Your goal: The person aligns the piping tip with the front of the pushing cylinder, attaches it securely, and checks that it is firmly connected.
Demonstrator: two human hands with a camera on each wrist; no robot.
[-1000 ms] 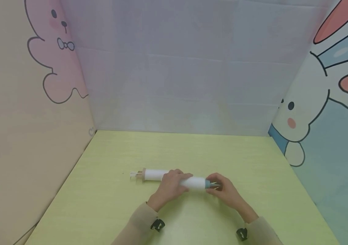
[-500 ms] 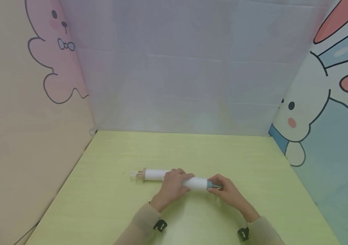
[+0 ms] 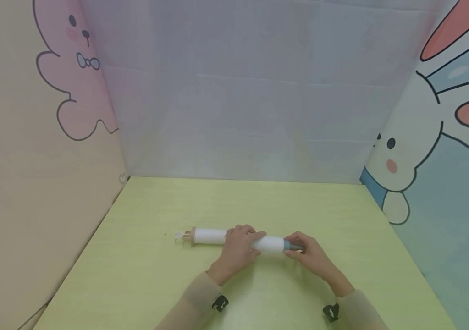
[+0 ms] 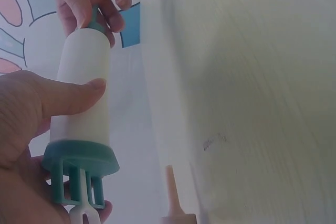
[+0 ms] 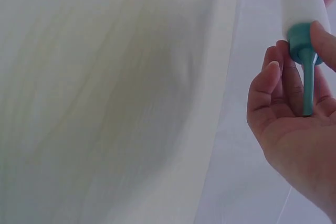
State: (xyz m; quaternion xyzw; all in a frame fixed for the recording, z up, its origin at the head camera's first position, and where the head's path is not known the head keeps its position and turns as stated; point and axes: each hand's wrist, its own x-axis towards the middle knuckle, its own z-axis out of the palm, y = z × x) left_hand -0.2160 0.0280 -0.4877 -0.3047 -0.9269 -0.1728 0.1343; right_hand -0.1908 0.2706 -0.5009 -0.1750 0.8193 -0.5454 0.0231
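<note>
We saw two white cylinders lying end to end on the yellow-green table, near the middle of it and running left to right. The left hand was curled over the right-hand one, a white tube with teal ends; the left wrist view showed the thumb laid across its white body and the other fingers wrapped behind it, close to a teal collar with prongs. The right hand pinched the thin teal stem at that tube's right end: in the right wrist view the stem ran down into the cupped palm, with fingertips closed beside the teal cap where the stem met the body. The tube sat just off or on the table surface; we could not tell which. To its left lay the white tube with tan ends, its far-left tip pale and forked, touched by neither hand so far as we could see; whether the two tubes were joined under the left hand was hidden. We could read no brand, label or writing on either tube. Beige sleeves covered both forearms, each wrist carrying a black clip. Cartoon panels stood around the table: a pink bear drawing on the left wall and a white rabbit drawing on the right.
</note>
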